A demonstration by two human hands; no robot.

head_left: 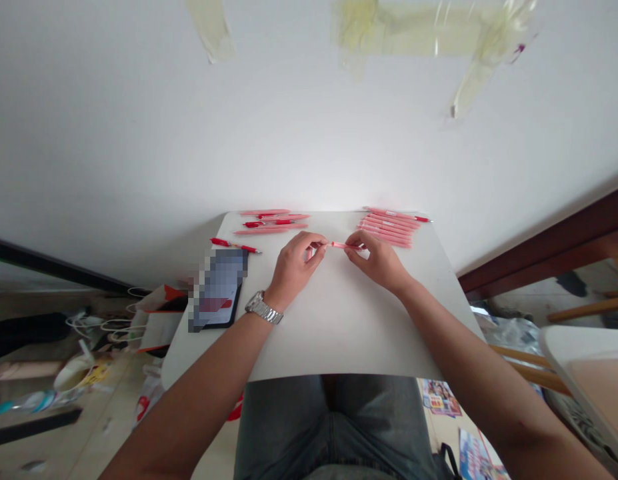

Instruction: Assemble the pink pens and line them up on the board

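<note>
A slim pink pen (339, 245) is held level above the middle of the white table, between my two hands. My right hand (373, 257) pinches its barrel between thumb and fingers. At the pen's left end, the thumb and fingertips of my left hand (297, 265) are closed; a bit of pink shows inside the left grip, but I cannot tell whether it is a separate part. Just beyond my right hand lies a row of several pink pens (389, 228). Beyond my left hand are several loose pink and red pens (271, 229).
A phone (223, 287) lies at the table's left side, with a red pen (236, 246) just behind it. The white table (339, 333) meets a wall (309, 133) at the back. Bags and a cup (73, 373) are on the floor at left; another table (589, 353) stands at right.
</note>
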